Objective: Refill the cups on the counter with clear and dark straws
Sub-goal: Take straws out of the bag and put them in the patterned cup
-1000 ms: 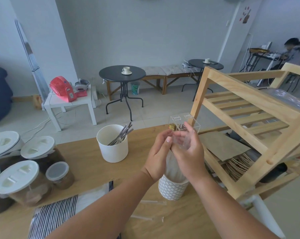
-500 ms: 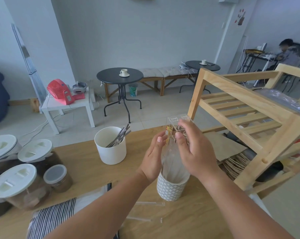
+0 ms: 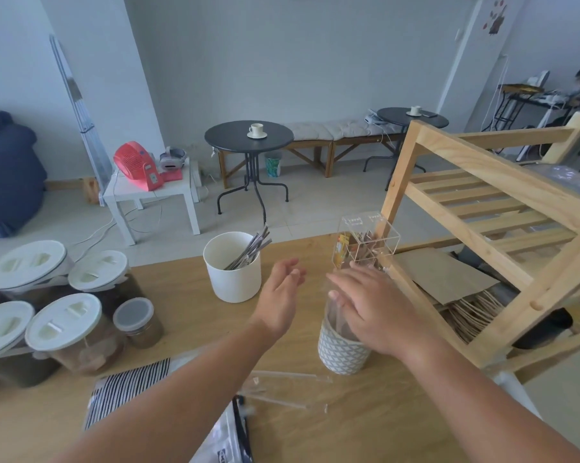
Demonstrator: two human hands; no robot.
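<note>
- The grey-and-white patterned cup [image 3: 343, 349] stands near the counter's [image 3: 188, 332] right edge, with clear straws [image 3: 332, 314] upright inside.
- The white cup [image 3: 233, 275] at the far edge holds dark straws [image 3: 248, 250].
- The right hand [image 3: 372, 309] covers the patterned cup's mouth, fingers straight and together.
- The left hand [image 3: 280, 295] is beside it, fingers relaxed and empty.

showing white-lidded jars [image 3: 64, 320] clustering at the near left, a small grey-lidded jar [image 3: 137, 317] just beside them. showing a wooden rack [image 3: 482, 163] at the right, sheltering cardboard [image 3: 445, 279] and brown paper bags [image 3: 472, 315] underneath. farther back, showing a cup and saucer [image 3: 256, 130] sitting on a round black table [image 3: 235, 142] and a red appliance [image 3: 136, 165] resting on a white side table [image 3: 171, 192].
</note>
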